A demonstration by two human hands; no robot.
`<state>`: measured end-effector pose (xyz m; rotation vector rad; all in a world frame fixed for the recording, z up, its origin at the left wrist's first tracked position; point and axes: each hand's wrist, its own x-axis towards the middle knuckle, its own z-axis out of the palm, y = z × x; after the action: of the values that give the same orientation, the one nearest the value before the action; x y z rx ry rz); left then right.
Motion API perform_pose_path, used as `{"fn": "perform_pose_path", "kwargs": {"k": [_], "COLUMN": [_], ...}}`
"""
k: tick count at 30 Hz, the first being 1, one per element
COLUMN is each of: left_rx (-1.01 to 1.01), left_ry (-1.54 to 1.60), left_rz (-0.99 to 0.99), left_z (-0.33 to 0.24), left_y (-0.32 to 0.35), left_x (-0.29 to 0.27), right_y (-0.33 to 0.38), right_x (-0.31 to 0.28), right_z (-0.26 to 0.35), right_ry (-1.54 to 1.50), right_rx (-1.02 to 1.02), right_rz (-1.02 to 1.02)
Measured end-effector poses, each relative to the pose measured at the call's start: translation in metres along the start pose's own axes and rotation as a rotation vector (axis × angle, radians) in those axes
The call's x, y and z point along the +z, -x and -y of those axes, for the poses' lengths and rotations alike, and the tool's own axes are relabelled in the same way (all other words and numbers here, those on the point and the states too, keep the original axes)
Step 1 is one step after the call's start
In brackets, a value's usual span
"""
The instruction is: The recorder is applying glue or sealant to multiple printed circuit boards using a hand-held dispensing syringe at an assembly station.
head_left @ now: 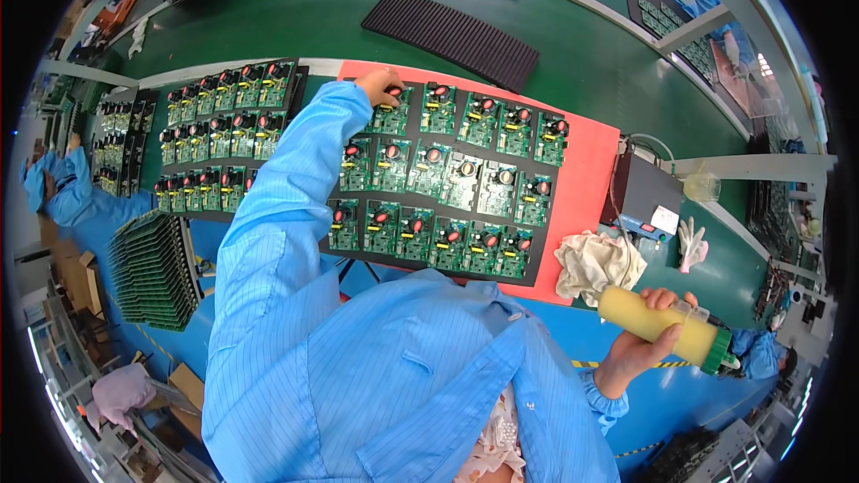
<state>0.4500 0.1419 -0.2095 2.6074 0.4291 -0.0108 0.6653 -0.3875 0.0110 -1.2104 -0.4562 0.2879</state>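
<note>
My left hand (379, 87) reaches to the far left corner of a black tray (548, 255). Its fingers are closed on a green circuit board (391, 118) there, by the round red part on top; the fingertips are partly hidden. Several more such boards with red parts and yellow pieces stand in three rows across the tray, which lies on a red mat (586, 188). Off the table's near right side, my right hand (646, 344) is wrapped round a yellowish bottle (622, 309). The bottle lies tilted, its green cap (718, 351) pointing right and slightly down.
Right of the mat are a crumpled white cloth (598, 264), a dark box-shaped device (646, 192) and a white glove (692, 246). A ribbed black rack (450, 36) lies beyond the tray. More board-filled trays stand on the left, near a co-worker's blue sleeve (76, 192).
</note>
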Motion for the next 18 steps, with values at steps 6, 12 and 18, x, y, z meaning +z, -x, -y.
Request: {"fn": "perform_pose_path", "kwargs": {"k": [6, 12, 18], "left_rx": [-0.235, -0.388, -0.408], "left_ry": [0.410, 1.596, 2.010], "left_rz": [-0.295, -0.502, -0.105], "left_z": [-0.050, -0.214, -0.337], "left_y": [0.002, 0.023, 0.029], "left_x": [-0.029, -0.036, 0.008], "right_y": [0.002, -0.005, -0.015], "right_x": [-0.001, 0.005, 0.025], "right_z": [0.001, 0.001, 0.009], "right_ry": [-0.034, -0.170, -0.267], "right_rx": [-0.016, -0.039, -0.162], "right_rz": [0.045, 0.193, 0.335]}}
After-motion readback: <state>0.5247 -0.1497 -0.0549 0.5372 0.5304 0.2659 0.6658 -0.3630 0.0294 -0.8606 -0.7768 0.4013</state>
